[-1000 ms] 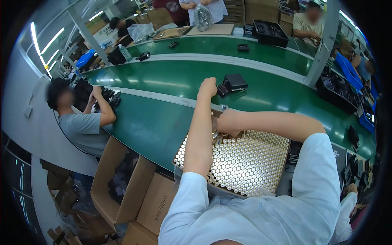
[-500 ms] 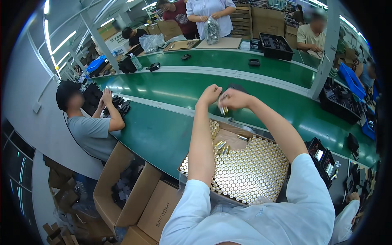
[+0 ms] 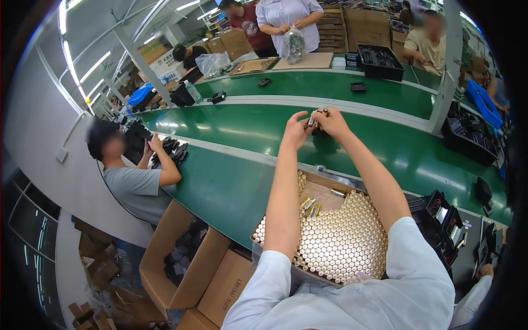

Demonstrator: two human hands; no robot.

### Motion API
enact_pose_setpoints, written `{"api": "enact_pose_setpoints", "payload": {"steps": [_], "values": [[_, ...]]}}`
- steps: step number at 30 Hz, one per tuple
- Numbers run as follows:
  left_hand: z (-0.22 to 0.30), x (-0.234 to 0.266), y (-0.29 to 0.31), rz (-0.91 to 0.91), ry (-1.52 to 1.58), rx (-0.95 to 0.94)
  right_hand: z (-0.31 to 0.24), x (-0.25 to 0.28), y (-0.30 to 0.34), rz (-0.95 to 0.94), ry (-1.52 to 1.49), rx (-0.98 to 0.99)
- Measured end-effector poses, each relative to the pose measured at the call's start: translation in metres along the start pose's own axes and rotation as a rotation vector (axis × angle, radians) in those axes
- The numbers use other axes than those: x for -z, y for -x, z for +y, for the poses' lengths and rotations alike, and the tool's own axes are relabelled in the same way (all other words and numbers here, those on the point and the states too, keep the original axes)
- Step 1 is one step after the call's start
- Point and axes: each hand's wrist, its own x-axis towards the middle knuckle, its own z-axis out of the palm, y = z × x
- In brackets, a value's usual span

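Note:
Both arms reach forward over a cardboard box of batteries (image 3: 341,236) to the green conveyor belt. My left hand (image 3: 297,131) is closed, its fingertips at a gold-and-black battery (image 3: 312,119). Close against it, my right hand (image 3: 334,124) is closed around another battery (image 3: 325,112); whether more are inside its grip is hidden. Below the hands a dark shape shows on the belt, too unclear to name. In the box most batteries stand upright, packed tightly with their ends up, while several lie loose on the bare cardboard near the far side.
A co-worker (image 3: 129,173) sits at the left beside black parts (image 3: 173,152). An open carton (image 3: 181,256) stands at the lower left. Black trays (image 3: 440,217) lie to the right. Small black cases (image 3: 218,97) sit on the far belt. Other people work beyond it.
My hands have come together a little farther out, batteries now between them. My right hand has turned from pointing downward to meet the left. The view has shifted slightly.

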Motion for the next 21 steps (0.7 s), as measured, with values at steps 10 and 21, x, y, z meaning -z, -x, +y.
{"api": "enact_pose_setpoints", "payload": {"steps": [10,21], "values": [[0.0,-0.009,0.007,0.115,-0.785,-0.325,-0.011,-0.002,-0.002,0.058,0.155,0.175],[0.014,-0.038,0.008,0.009,-0.701,-0.17,-0.014,0.031,-0.021,0.268,0.01,-0.071]]}}
